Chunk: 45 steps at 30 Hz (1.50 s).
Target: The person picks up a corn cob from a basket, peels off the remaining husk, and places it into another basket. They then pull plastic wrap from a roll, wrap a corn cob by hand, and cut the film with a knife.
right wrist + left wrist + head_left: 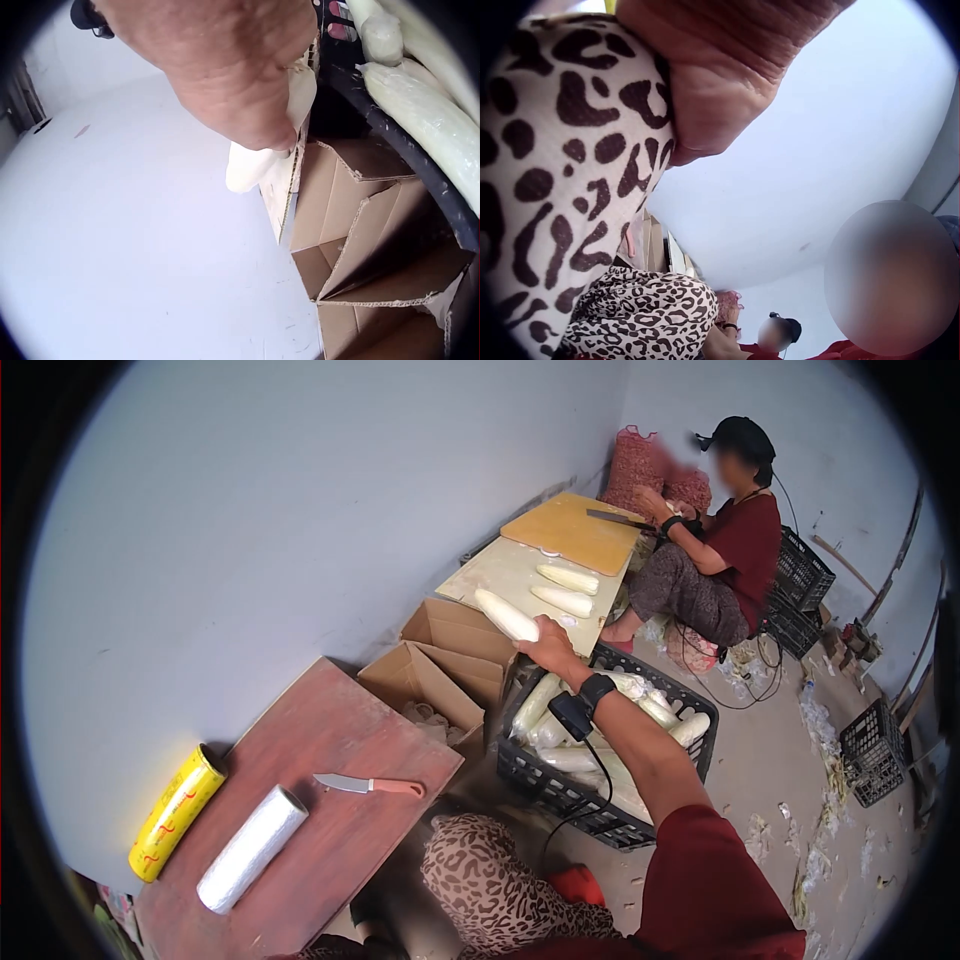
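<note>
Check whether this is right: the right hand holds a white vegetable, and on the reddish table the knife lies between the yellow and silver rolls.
Only the knife's place is wrong: the head view shows the silver roll lying between the knife and the yellow roll on the reddish table. The right hand does hold a white vegetable.

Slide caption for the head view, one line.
Right-hand grip on a pale vegetable, near a black crate of wrapped vegetables, with a knife lying on the red table.

Creamy-white vegetable [503, 615], leopard-print trousers [490, 880]
</note>
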Tool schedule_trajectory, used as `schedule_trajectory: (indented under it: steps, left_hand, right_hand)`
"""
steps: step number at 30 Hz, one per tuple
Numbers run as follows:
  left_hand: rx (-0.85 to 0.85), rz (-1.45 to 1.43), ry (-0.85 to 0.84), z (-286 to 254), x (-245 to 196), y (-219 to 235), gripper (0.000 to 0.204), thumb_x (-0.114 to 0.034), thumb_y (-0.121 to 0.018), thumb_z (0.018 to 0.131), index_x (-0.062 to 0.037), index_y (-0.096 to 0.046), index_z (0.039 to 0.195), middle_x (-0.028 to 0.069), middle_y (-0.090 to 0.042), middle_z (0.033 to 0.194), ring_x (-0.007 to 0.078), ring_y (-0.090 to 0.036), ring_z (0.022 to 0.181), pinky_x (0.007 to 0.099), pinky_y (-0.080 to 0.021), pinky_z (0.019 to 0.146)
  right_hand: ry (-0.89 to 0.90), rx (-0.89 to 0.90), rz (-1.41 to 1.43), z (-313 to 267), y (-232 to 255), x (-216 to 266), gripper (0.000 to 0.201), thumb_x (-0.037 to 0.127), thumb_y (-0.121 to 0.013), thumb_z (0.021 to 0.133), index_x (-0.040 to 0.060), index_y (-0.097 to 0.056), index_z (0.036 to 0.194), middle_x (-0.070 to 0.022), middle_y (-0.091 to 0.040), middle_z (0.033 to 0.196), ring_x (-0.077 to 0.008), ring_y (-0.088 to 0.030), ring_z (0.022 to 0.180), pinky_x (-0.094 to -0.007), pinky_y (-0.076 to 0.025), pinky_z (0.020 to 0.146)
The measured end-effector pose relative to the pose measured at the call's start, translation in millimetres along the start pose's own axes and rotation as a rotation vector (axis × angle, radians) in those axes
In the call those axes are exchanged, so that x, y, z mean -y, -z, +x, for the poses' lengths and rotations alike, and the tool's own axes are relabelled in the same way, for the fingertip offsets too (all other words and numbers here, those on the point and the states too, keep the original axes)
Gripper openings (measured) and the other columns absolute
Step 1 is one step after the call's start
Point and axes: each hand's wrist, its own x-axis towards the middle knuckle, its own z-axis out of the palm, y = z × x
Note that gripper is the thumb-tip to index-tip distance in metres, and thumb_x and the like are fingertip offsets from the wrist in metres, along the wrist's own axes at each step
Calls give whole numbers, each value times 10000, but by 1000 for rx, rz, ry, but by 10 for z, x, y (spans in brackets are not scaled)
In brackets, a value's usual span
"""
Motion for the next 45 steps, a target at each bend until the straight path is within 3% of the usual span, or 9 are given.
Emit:
schedule_trajectory:
  steps: [2,4,12,20,23,28,34,40,45]
  left_hand:
    - [27,85,-29,-35,-49,48,436,-280,-628,933,-1,-521,1250,132,-633,1072,192,-590,982,280,-478,806]
    - [-115,302,-377,-4,-123,55,434,-338,-703,835,16,-591,1060,131,-621,971,262,-602,943,361,-457,847]
    - [-427,181,-623,58,-600,192,504,-276,-728,814,9,-552,1191,187,-553,1234,320,-506,1195,413,-405,997]
    - [198,-620,-443,344,-187,113,768,-658,-405,928,-5,-474,1326,173,-563,1242,249,-549,1162,406,-462,961]
    - [432,-960,-358,319,44,-21,808,-649,-443,917,41,-448,1337,179,-570,1232,240,-607,1081,377,-530,878]
    - [501,-926,-266,253,312,-125,633,-509,-563,924,23,-502,1262,160,-654,1043,201,-677,816,286,-563,664]
    - [228,-926,-310,236,422,-217,466,-327,-701,880,4,-553,1172,87,-671,872,119,-607,683,237,-487,592]
    - [125,-997,-388,261,360,-245,471,-305,-702,882,-7,-538,1207,67,-649,898,114,-587,724,243,-474,654]
    - [105,-958,-392,325,274,-373,524,-251,-728,861,-32,-500,1279,58,-631,972,119,-589,798,251,-486,725]
  right_hand:
    - [226,11,53,-195,70,358,612,331,-745,736,-17,-522,1188,-219,-574,1141,-360,-548,1100,-436,-442,932]
    - [456,29,106,-401,154,785,573,288,-744,737,-5,-529,1180,-208,-576,1109,-363,-553,1072,-445,-447,914]
    - [1287,159,105,-1583,403,2381,563,166,-738,713,72,-505,1217,-93,-540,1115,-239,-522,1085,-408,-309,920]
    - [1757,200,44,-2538,498,3153,497,173,-728,724,75,-554,1180,-53,-565,1100,-201,-548,1050,-396,-325,900]
    - [1853,119,42,-2727,441,3256,462,173,-722,704,71,-591,1135,-49,-586,1082,-198,-568,1028,-394,-333,902]
    - [1952,81,-44,-2844,318,3390,397,253,-704,757,85,-621,1107,-39,-589,1099,-183,-560,1048,-381,-343,887]
    - [1649,211,140,-2797,163,3361,704,176,-750,739,82,-438,1363,-107,-487,1312,-231,-491,1200,-414,-317,995]
    - [580,1325,1038,-2732,-291,3202,929,161,-816,750,75,-239,1474,-94,-422,1388,-259,-397,1312,-410,-315,1118]
    - [351,1552,1225,-2851,-323,3261,787,74,-767,791,52,-304,1427,-90,-464,1342,-220,-454,1266,-394,-369,1087]
